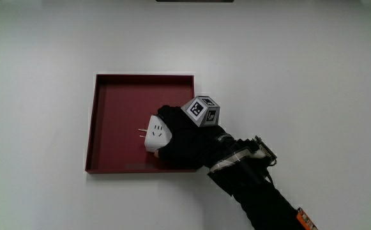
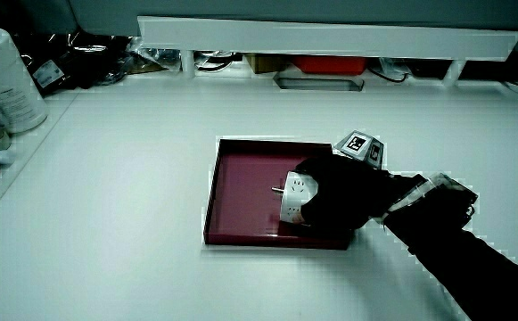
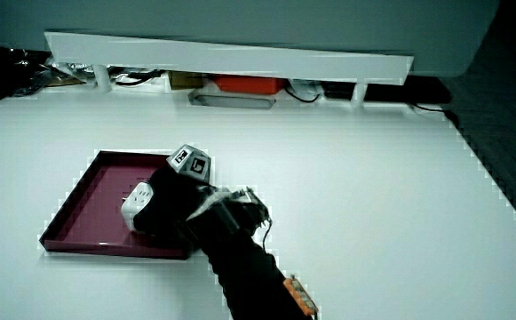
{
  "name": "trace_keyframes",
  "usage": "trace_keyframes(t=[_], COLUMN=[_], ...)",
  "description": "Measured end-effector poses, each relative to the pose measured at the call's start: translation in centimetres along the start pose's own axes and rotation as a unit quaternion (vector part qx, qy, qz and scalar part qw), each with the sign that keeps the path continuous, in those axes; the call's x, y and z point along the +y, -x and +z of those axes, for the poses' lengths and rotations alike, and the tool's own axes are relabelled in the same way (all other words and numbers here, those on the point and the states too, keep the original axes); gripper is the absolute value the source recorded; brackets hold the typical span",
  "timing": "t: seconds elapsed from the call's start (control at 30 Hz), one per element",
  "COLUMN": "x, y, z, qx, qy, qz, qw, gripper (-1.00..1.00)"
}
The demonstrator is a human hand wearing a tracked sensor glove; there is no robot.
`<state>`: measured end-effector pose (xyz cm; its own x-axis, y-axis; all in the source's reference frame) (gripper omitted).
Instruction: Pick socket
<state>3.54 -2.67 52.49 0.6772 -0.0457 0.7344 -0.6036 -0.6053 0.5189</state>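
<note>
A white socket with metal prongs sits inside a dark red tray, near the tray's edge closest to the person. The gloved hand is over the tray with its fingers curled around the socket. A patterned cube rides on the back of the hand. In both side views the socket shows partly from under the hand, in the tray. Whether the socket is lifted off the tray floor is unclear.
A low white partition runs along the table, with cables and boxes under it. A white cylindrical container stands at the table's corner in a side view. The forearm reaches in from the person's edge.
</note>
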Motion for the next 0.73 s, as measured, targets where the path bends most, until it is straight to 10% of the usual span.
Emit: trace_keyframes(t=[0.73], x=[-8.2], y=[3.7], z=[6.7], qx=[0.060], qy=[-0.015], qz=[0.095], qw=[0.9935], gripper=[1.00])
